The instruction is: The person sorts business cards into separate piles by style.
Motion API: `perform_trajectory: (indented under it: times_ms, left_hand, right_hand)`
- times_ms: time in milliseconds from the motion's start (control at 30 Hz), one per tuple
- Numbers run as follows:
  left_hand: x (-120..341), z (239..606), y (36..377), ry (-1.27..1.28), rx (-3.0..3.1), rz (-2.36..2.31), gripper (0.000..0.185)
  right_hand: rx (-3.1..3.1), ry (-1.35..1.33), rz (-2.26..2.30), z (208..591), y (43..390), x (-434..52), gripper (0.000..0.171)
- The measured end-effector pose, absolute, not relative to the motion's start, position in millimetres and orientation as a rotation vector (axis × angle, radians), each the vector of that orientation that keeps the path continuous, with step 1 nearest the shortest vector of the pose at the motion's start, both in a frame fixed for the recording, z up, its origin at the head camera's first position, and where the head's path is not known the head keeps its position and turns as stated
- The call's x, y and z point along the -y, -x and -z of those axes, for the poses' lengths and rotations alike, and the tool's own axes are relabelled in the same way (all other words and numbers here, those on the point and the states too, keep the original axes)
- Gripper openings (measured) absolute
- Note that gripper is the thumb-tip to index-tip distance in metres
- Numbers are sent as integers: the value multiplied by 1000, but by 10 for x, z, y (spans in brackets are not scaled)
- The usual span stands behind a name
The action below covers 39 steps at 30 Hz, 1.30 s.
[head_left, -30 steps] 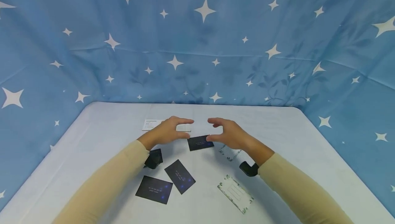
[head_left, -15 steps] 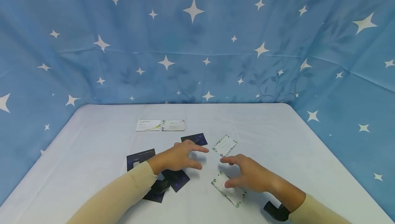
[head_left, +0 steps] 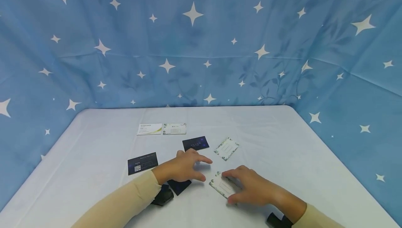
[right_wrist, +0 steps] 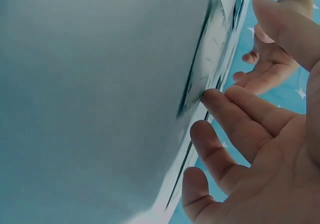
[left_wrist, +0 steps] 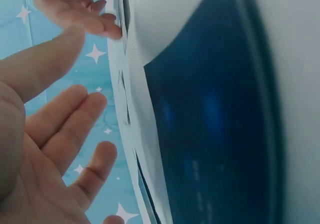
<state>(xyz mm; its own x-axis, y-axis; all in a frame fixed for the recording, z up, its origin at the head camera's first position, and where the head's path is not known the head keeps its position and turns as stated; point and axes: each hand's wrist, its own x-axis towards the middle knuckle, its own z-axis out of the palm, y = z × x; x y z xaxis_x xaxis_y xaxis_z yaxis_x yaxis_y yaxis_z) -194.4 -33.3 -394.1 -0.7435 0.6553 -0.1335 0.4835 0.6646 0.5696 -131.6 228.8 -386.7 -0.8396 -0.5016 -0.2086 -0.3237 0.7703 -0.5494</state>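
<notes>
left hand (head_left: 183, 168): hovers low over the bench (head_left: 282, 141), palm down, fingers spread and loose, grip apart and holding nothing; a dark card (head_left: 179, 186) lies partly under the palm.
right hand (head_left: 251, 188): palm down beside the left hand, fingers lightly bent, tips touching the near edge of a leafy card (head_left: 221, 185); grip apart, not clamped on it.
leafy card: white with a green leaf border, flat on the bench, just in front of the right fingers (right_wrist: 225, 109), between the two hands.
wrist views: left one shows the dark card (left_wrist: 215, 124) flat on the bench right by the open left palm (left_wrist: 45, 149); right one shows the leafy card's edge (right_wrist: 200, 79) at the fingertips.
other cards: a second leafy card (head_left: 226, 148) further out, a dark card (head_left: 196, 143) beside it, another dark card with a code square (head_left: 142, 163) to the left, two pale cards (head_left: 161, 129) side by side at the far end.
backdrop: blue cloth with white stars (head_left: 201, 39) around the bench.
sleeves: beige, on both arms.
</notes>
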Motion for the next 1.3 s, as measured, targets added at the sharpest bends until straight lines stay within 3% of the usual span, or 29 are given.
perform_trajectory:
  times_ms: [433,1000,1300]
  left_hand:
    - [211,3983,1872,-863,-2687,-588,55]
    - [210,3980,1882,-967,-2779,-536,47]
    - [351,3928,1965,-895,-2772,-750,45]
  right_hand:
    - [-2571,729,739,3918,1575,-2088,72]
    - [-2602,718,769,3942,1612,-2142,75]
    - [-2743,730,851,3947,1653,-2113,63]
